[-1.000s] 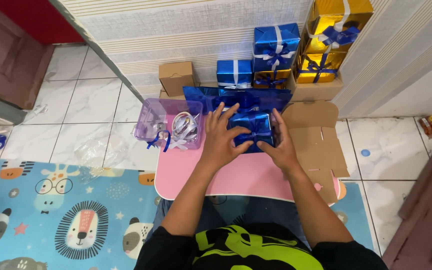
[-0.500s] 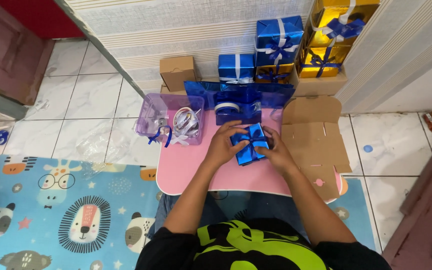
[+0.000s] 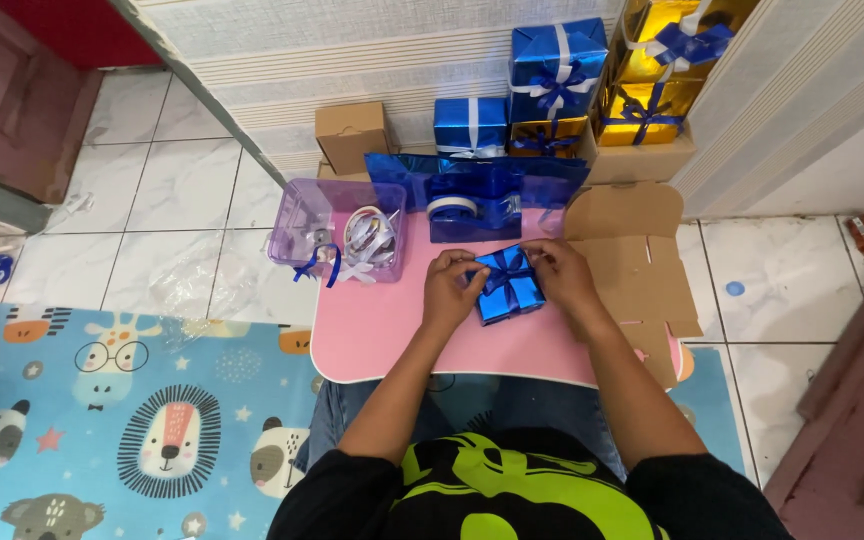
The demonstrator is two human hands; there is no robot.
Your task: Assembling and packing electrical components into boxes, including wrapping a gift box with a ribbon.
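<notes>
The fingers of the left hand (image 3: pixel 449 290) and the right hand (image 3: pixel 560 276) are pinching the blue ribbon on top of a small blue gift box (image 3: pixel 508 286), which is sitting on the pink desk (image 3: pixel 382 335) at the centre of the frame. Just above it, a roll of tape (image 3: pixel 452 208) is lying on a sheet of blue wrapping foil (image 3: pixel 512 180), with a purple plastic bin (image 3: pixel 302 225) of ribbons at the left and a flattened cardboard box (image 3: pixel 632 255) at the right. Wrapped blue and gold gifts (image 3: pixel 592 85) are stacked along the wall at the top of the frame.

pink table (image 3: pixel 382 345): blue gift box (image 3: pixel 509 290), purple tray (image 3: pixel 297 225), flat cardboard (image 3: pixel 632 260).
</notes>
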